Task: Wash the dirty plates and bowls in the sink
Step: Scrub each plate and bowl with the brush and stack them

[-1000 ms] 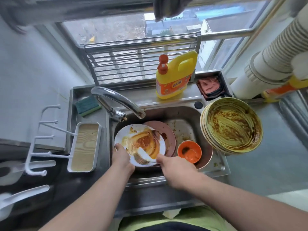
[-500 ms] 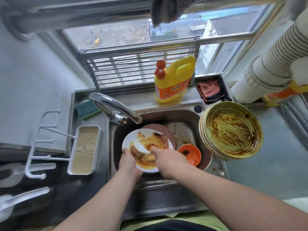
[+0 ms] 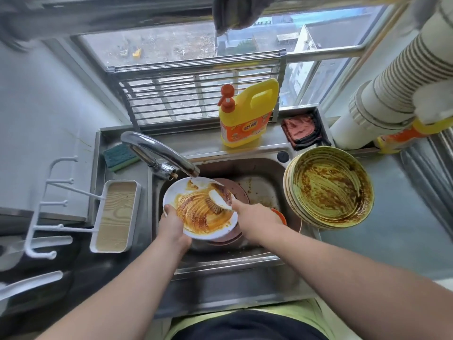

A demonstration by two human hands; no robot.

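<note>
Left grip (image 3: 172, 225) holds white plate (image 3: 201, 208); right grip (image 3: 255, 220) holds brush (image 3: 219, 201) (orange bowl mostly hidden)

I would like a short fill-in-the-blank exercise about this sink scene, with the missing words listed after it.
1. The left hand grips the rim of the white ____, which is smeared with sauce.
2. The right hand holds a white brush whose bristles rest on the ____.
3. The yellow detergent bottle has an ____ pump cap.
4. The stack of green bowls stands to the ____ of the sink.

Missing words: plate; plate; orange; right
</note>
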